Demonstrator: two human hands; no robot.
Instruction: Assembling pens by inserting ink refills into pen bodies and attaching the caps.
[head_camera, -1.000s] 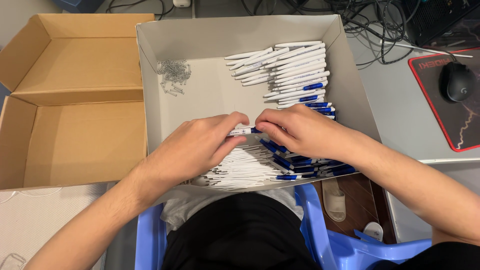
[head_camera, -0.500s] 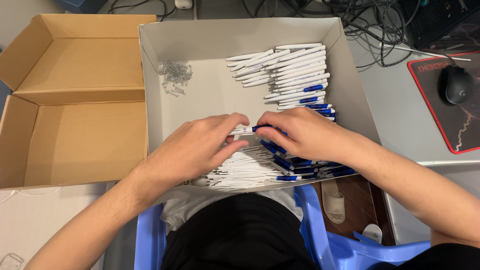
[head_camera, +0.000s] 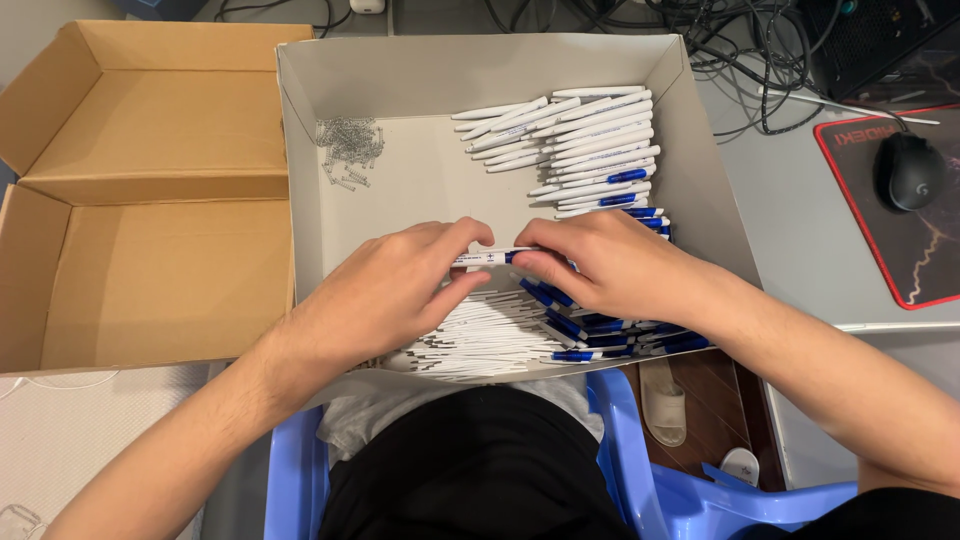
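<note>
My left hand (head_camera: 385, 290) and my right hand (head_camera: 610, 265) meet over the middle of a grey cardboard tray (head_camera: 480, 65) and together hold one white pen with a blue end (head_camera: 490, 258) level between their fingertips. Below the hands lies a heap of white pen barrels (head_camera: 480, 340) and blue-tipped pens (head_camera: 600, 330). A row of assembled white pens (head_camera: 580, 130) fills the tray's far right part. A small pile of metal springs (head_camera: 350, 145) sits in the far left corner.
An open brown cardboard box (head_camera: 140, 210) stands left of the tray. At the right lie a black mouse (head_camera: 908, 170) on a red-edged mat (head_camera: 935, 270) and tangled cables (head_camera: 740, 50). A blue plastic chair (head_camera: 640, 470) is under me.
Both hands stay over the pen heap; the fingertips have shifted slightly on the held pen. Nothing else has moved.
</note>
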